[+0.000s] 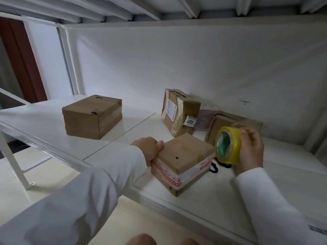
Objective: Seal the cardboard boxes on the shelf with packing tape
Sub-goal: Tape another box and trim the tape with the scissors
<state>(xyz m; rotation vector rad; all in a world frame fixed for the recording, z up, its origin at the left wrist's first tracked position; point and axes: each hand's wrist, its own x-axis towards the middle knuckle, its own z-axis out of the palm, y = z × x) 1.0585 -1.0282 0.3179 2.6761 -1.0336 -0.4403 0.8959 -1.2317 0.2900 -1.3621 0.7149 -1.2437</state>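
A small cardboard box (184,156) with red-and-white printed tape around its sides sits near the front of the white shelf (221,200). My left hand (150,149) grips its left edge. To the box's right, my right hand (251,147) holds a yellowish roll of packing tape (228,145) upright, close to the box's right corner. A larger plain brown box (92,116) stands to the left. A taped box with a "5007" label (180,110) leans at the back. Behind the roll lies another brown box (230,121), partly hidden.
A pinkish flat packet (205,119) leans against the white back wall. A small black cord (215,167) lies on the shelf beside the near box. An upper shelf's ribs run overhead. The shelf's front rail (44,144) crosses diagonally at lower left, with floor below.
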